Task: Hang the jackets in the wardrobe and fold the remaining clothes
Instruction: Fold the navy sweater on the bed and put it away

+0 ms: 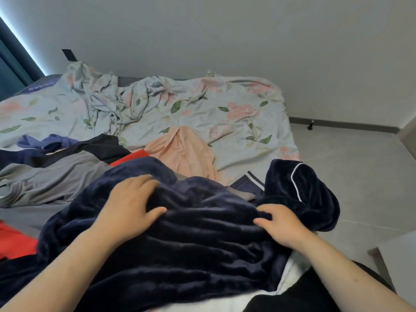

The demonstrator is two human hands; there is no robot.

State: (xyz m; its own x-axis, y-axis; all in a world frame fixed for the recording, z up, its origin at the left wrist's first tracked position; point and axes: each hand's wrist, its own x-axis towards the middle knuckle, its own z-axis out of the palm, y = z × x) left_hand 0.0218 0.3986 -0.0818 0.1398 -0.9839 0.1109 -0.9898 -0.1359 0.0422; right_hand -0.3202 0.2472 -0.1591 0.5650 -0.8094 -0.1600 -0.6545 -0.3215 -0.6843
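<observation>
A dark navy plush garment [202, 239] with thin white piping lies bunched at the near edge of the bed [258, 122]. My left hand [132, 201] rests flat on its upper left part, fingers spread and fairly straight. My right hand [281, 224] lies on the right side of the garment, fingers bent into the fabric; whether it grips a fold is unclear. One end of the garment [304, 192] hangs over the bed's right edge. Further clothes lie behind: a peach top [186, 149], a grey garment [51, 176], a black one [99, 147], a red piece [130, 157], a purple-blue item [47, 141].
A crumpled floral sheet [126, 102] covers the far half of the bed. More red fabric [13, 239] lies at the near left. A navy piece with white stripes [249, 182] peeks out beside the plush garment. Tiled floor [360, 176] runs along the right; a pale furniture corner [400, 255] stands near right.
</observation>
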